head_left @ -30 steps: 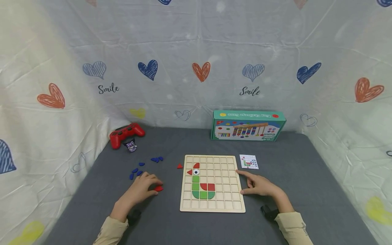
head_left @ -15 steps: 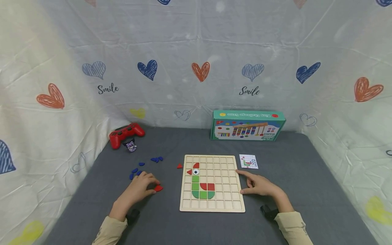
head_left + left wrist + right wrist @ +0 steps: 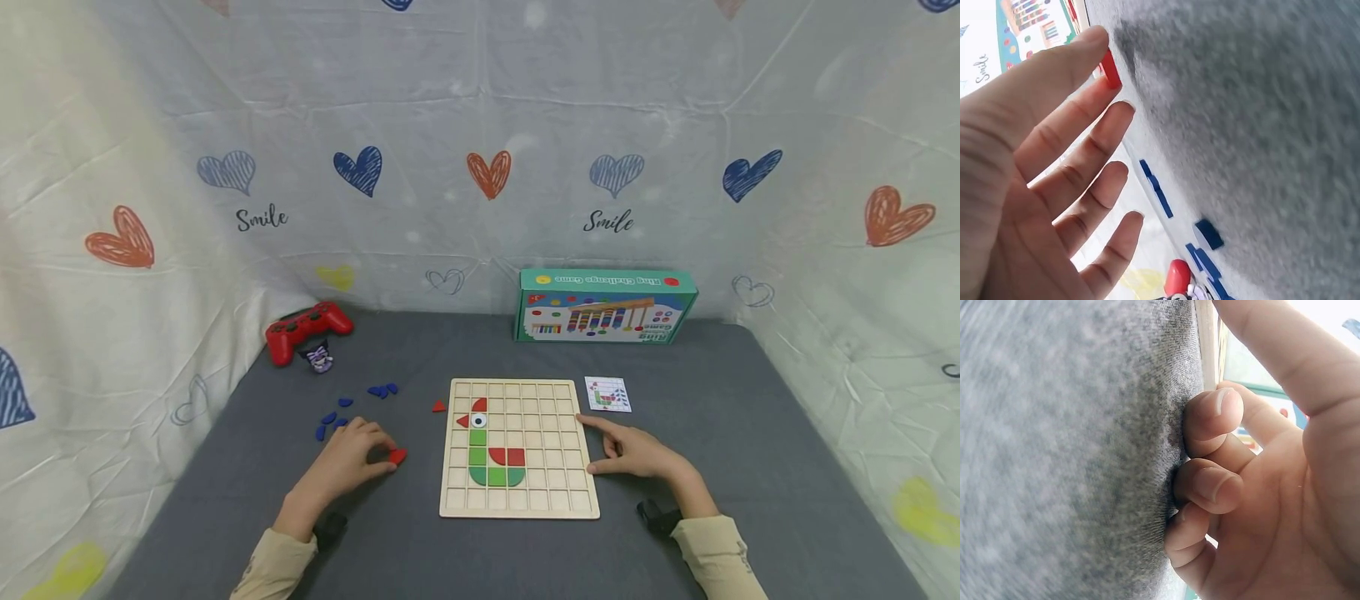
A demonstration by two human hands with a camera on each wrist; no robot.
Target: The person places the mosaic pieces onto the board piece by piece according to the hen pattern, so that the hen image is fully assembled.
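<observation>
My left hand [image 3: 347, 457], left of the board, pinches a small flat red piece [image 3: 397, 456] between thumb and index finger; the other fingers [image 3: 1094, 137] spread loosely. The square wooden grid board [image 3: 558, 506] bears a bird-like pattern of green and red pieces with a white eye piece [image 3: 478, 421]. At the board's right edge, my right hand [image 3: 637, 452] touches it with index finger and thumb. Its remaining fingers [image 3: 1210, 422] are bent down against the grey cloth. Another red triangle [image 3: 438, 407] lies just left of the board.
Several blue pieces [image 3: 382, 391] lie beyond the left hand. A printed pattern card [image 3: 608, 394] sits right of the board's far corner. Farther back are a red game controller [image 3: 307, 329], a small cartoon figure [image 3: 318, 358] and a green game box [image 3: 606, 307].
My left hand has gripped the red piece at its fingertips and shifted it slightly right, towards the board. The right hand stays at the board's edge.
</observation>
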